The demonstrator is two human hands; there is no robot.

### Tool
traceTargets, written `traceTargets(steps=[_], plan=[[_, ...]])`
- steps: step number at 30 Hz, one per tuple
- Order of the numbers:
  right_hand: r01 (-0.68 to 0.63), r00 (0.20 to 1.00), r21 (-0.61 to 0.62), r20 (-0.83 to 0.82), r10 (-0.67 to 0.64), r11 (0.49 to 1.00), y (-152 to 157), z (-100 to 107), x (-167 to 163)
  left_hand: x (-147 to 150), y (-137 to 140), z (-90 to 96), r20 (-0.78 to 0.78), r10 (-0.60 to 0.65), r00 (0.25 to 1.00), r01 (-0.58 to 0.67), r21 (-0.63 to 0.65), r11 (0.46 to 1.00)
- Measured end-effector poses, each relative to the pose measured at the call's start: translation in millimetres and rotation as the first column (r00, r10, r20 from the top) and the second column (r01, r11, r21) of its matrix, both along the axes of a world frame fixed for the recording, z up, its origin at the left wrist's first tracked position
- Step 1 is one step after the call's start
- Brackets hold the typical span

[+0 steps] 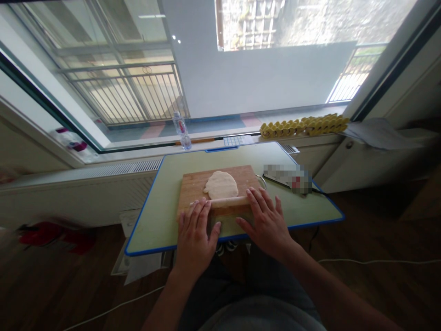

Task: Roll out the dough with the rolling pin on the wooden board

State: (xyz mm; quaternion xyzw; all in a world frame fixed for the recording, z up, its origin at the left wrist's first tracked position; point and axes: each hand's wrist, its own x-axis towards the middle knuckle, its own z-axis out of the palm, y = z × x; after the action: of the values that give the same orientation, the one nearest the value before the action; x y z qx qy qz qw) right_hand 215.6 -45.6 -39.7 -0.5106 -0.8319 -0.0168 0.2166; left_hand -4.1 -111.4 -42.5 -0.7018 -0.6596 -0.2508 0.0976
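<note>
Pin (229, 202), mid-frame: right end lost under right hand (264, 220), left stretch covered by left hand (195, 225). Board (193, 184): lower corners tucked behind hands, can't see them. Thing (287, 178) on right side of table (155, 220): mostly pixelated, no clue on details. Red stuff (51, 235), lower left: too blurry to call. Bottle (182, 131), left of center: label too tiny to read. Shoes (225, 248), lower middle: mostly hidden. Forearms (324, 280): chopped by bottom edge. Window (206, 82): top cut off.
</note>
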Motion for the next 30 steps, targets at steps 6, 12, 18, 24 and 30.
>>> traceTargets(steps=[6, 12, 18, 24, 30], plan=[[0.001, 1.0, 0.007, -0.013, -0.001, 1.0, -3, 0, 1, 0, -4, -4.0, 0.0, 0.023, 1.0, -0.023, -0.008, 1.0], [-0.029, 0.999, 0.022, -0.024, 0.03, 0.999, -6, -2, -7, -1, 3, 0.1, -0.021, 0.028, 0.999, -0.028, 0.002, 1.0], [-0.044, 0.999, 0.033, 0.01, 0.044, 0.999, 4, -6, -13, 1, 12, 7.5, -0.02, 0.045, 0.999, -0.046, -0.031, 0.998], [-0.04, 0.998, -0.023, 0.043, 0.041, 0.999, 18, 6, -16, -1, 23, 11.4, -0.006, 0.058, 0.998, -0.058, -0.086, 0.995], [-0.034, 0.997, -0.06, 0.061, 0.038, 0.998, 29, 13, -20, -6, 34, 17.4, 0.008, 0.054, 0.999, -0.052, -0.136, 0.989]])
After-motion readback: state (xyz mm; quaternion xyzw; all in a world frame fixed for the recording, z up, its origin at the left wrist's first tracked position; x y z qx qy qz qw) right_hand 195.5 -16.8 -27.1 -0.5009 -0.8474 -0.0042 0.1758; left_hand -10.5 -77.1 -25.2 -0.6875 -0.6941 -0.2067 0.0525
